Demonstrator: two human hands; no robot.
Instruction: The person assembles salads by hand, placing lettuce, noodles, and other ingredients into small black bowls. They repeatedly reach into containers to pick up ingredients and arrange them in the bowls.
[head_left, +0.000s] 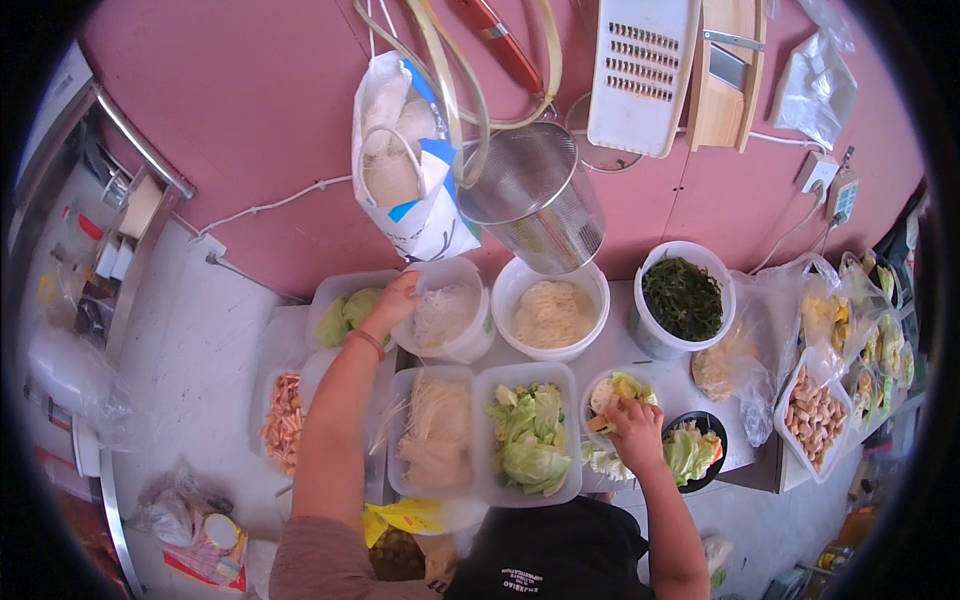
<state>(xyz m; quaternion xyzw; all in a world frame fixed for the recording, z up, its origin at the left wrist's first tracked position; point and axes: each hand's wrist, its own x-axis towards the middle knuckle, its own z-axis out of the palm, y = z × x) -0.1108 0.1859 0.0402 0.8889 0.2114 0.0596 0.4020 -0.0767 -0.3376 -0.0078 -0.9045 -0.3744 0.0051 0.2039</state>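
My left hand (393,303) grips the left rim of a round tub of clear noodles (445,314), its fingers curled at the edge. My right hand (634,432) is closed over a small pale bowl (590,384) of mixed vegetables (630,388). The fingertips press together on pieces of food, partly hidden under the hand. Just below and right of that hand sits a black bowl (722,450) with lettuce and other pieces. Left of it, a rectangular container holds torn lettuce (530,440).
Around stand a tub of pale noodles (552,312), a tub of dark green seaweed (682,300), a container of thin pale strips (436,430), pink-orange sticks (284,422) and a tray of brown pieces (815,415). A metal strainer (540,200) hangs low above the tubs.
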